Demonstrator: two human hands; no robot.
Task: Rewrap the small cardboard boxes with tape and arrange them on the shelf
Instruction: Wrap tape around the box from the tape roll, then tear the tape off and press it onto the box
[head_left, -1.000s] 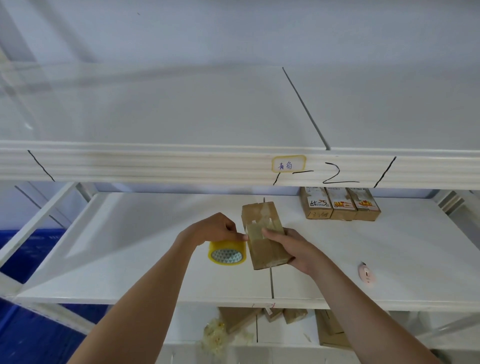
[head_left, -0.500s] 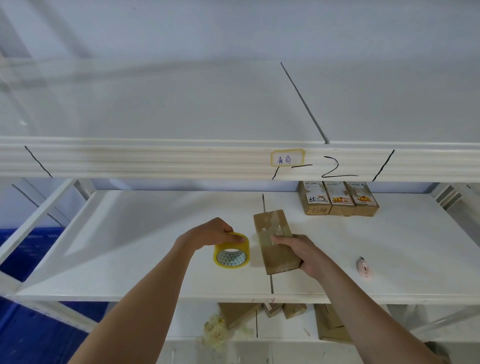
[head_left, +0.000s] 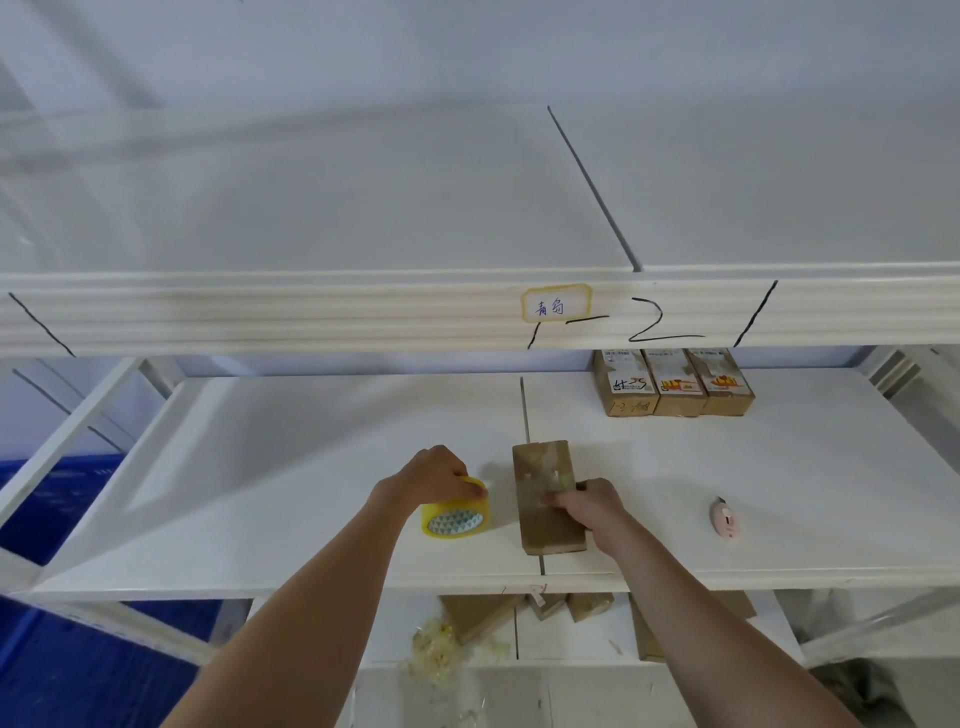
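Near the front edge of the white shelf (head_left: 260, 467), the right hand (head_left: 592, 512) presses the cardboard box (head_left: 545, 499) flat while the left hand (head_left: 431, 475) grips the yellow tape roll (head_left: 457, 514) just left of it, so a careless pull could wrinkle the tape or drag the box off that edge.

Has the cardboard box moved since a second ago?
Yes. The cardboard box has come down from midair to lie flat across the shelf seam, under the right hand.

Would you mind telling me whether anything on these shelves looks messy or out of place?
Yes: a heap of crumpled old tape litters the lower shelf, beside boxes lying askew, unlike the three neatly lined boxes above.
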